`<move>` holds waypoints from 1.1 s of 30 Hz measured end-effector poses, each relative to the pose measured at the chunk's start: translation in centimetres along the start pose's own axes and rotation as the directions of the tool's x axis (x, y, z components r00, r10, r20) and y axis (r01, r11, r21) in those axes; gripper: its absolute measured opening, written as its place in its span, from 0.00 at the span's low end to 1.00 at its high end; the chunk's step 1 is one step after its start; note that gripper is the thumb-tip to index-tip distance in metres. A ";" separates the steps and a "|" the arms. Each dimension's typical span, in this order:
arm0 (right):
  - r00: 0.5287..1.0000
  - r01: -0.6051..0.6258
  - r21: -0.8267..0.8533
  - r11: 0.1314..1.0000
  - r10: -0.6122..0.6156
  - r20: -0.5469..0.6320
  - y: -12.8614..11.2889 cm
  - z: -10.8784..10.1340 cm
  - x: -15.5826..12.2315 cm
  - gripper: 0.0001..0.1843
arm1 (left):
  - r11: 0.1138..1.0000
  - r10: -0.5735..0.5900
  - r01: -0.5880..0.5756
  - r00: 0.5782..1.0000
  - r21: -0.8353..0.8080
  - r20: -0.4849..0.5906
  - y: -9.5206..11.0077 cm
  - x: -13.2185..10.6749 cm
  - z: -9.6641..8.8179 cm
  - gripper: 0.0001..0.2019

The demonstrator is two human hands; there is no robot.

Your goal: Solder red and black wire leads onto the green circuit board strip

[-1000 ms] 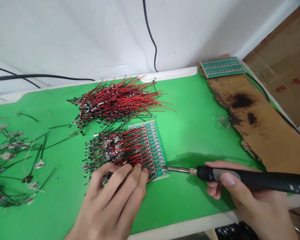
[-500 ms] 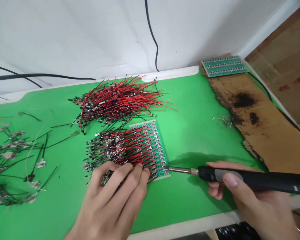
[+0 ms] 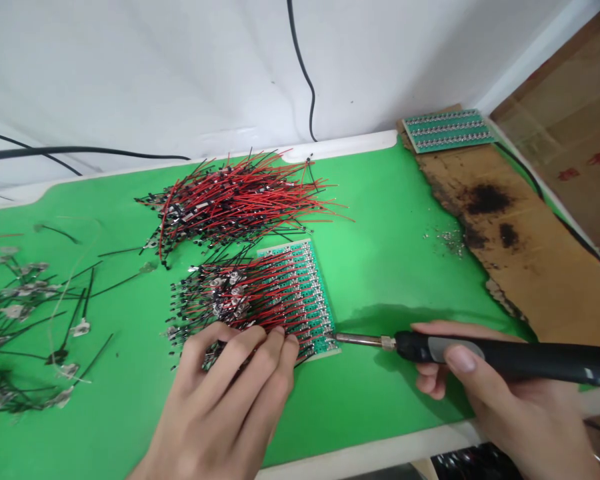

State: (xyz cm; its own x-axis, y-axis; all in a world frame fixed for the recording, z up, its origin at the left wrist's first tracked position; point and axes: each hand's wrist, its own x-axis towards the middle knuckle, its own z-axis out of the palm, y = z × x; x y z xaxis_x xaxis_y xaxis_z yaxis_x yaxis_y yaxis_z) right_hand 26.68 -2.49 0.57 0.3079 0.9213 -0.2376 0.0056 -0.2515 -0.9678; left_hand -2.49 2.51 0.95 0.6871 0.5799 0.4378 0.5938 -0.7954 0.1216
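My right hand (image 3: 495, 387) is wrapped around a black soldering iron (image 3: 445, 350). Its metal tip touches, or nearly touches, the lower right edge of a green circuit board (image 3: 320, 287). Rows of red wires (image 3: 275, 293) run leftward from the board's solder pads, with black wires and small dark and clear parts at their left ends. My left hand (image 3: 240, 393) lies over the lower wires, its fingers curled and pressed together on the wiring beside the board. Its fingertips are partly hidden, but they appear to pinch a wire.
Behind the board lies a heap of red and black wired parts (image 3: 240, 200). Black leads with clear connectors (image 3: 20, 310) are scattered at left. On the right, scorched cardboard (image 3: 510, 220) carries another green board (image 3: 450, 130); solder crumbs (image 3: 447, 241) lie by its edge.
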 end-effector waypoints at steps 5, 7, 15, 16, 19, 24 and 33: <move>0.994 0.048 -0.035 0.998 -0.044 0.102 0.4 -0.9 0.2 0.13 | 1.000 -0.002 0.002 1.000 -0.006 -0.006 0.0 0.0 -0.1 0.12; 0.985 0.083 -0.043 0.996 -0.075 0.154 0.6 -1.4 0.3 0.11 | 1.000 0.003 -0.003 1.000 -0.004 0.003 0.1 0.0 -0.1 0.12; 0.977 0.138 -0.057 0.989 -0.126 0.171 0.8 -1.4 0.5 0.08 | 1.000 -0.002 0.002 1.000 0.005 0.012 0.1 -0.1 -0.1 0.13; 0.977 0.137 -0.056 0.989 -0.126 0.170 0.8 -1.4 0.6 0.08 | 1.000 -0.002 0.002 1.000 0.005 0.009 0.1 -0.1 -0.1 0.13; 0.978 0.126 -0.042 0.991 -0.117 0.175 0.8 -1.5 0.6 0.09 | 1.000 0.002 -0.002 1.000 0.002 0.009 0.1 -0.2 -0.1 0.13; 0.978 0.121 -0.044 0.992 -0.111 0.175 0.9 -1.5 0.6 0.09 | 1.000 -0.001 0.001 1.000 0.012 0.024 0.1 -0.4 0.0 0.15; 0.979 0.122 -0.058 0.991 -0.110 0.171 1.0 -1.7 0.5 0.10 | 1.000 0.003 -0.003 1.000 -0.008 0.008 0.1 -0.2 -0.1 0.13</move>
State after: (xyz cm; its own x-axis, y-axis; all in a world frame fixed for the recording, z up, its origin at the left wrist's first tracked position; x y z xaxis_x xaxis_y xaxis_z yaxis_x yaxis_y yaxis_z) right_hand 28.48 -2.84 -0.40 0.1377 0.9805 -0.1402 0.0984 -0.1544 -0.9831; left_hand -2.62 2.28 0.91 0.6922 0.5790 0.4309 0.5887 -0.7983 0.1271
